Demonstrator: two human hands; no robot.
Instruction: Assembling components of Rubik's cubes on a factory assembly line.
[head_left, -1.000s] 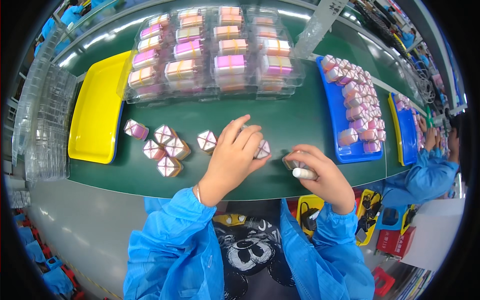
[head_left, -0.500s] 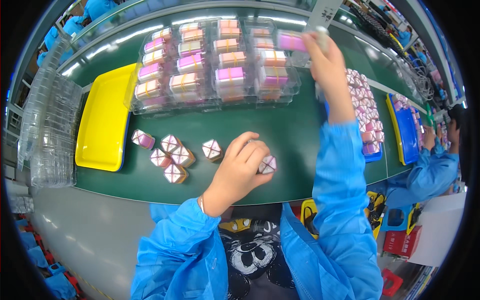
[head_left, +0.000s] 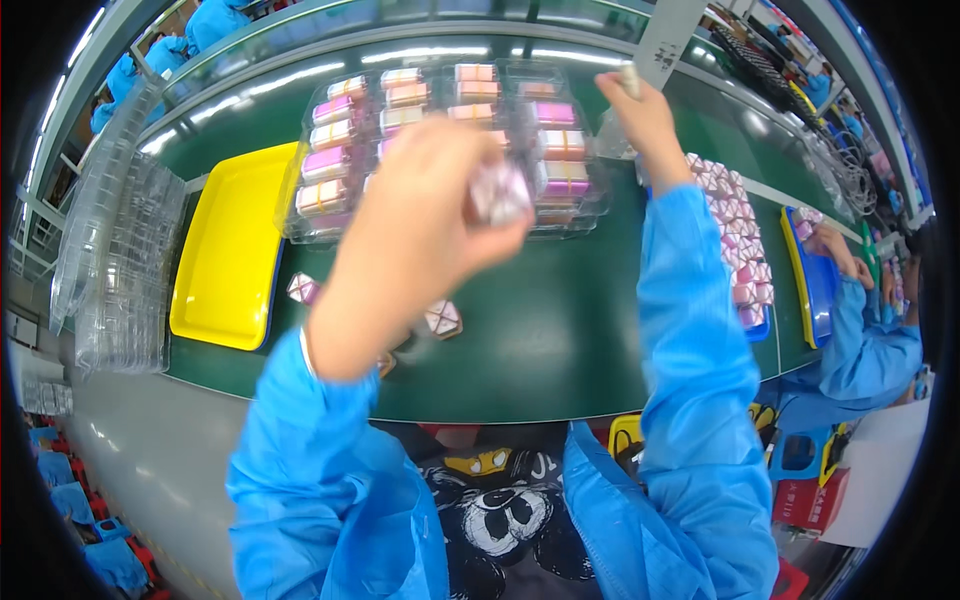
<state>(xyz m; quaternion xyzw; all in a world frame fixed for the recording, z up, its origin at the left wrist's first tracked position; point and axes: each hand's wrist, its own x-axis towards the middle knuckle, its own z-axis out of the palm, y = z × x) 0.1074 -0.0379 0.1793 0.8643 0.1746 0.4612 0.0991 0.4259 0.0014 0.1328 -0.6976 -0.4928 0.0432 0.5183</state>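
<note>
Holding a block (head_left: 500,193) up over the table (head_left: 540,355), my left hand (head_left: 415,195) is curled around it. My fingers bend over its far side and my thumb is on its near side. The block's white end, with thin crossed lines, points out to the right, but it is a bit blurry. My left arm leans far and to the right, and it hides some things below.

My right arm reaches almost straight out to the far right. My right hand (head_left: 642,112) is closed around a pale tube (head_left: 629,82), which sticks up between my finger and thumb. It is just beside the far right corner of the clear tray (head_left: 291,205). Pink, peach and white blocks lie in rows in there, some with yellow bands.

One loose block (head_left: 443,318) stands on the table, near my left wrist. Another (head_left: 302,288) is to the left, partly hidden by my arm. The yellow tray (head_left: 228,250) is on the left. The blue tray (head_left: 759,330), full of blocks, is on the right, near my right sleeve (head_left: 690,260).
</note>
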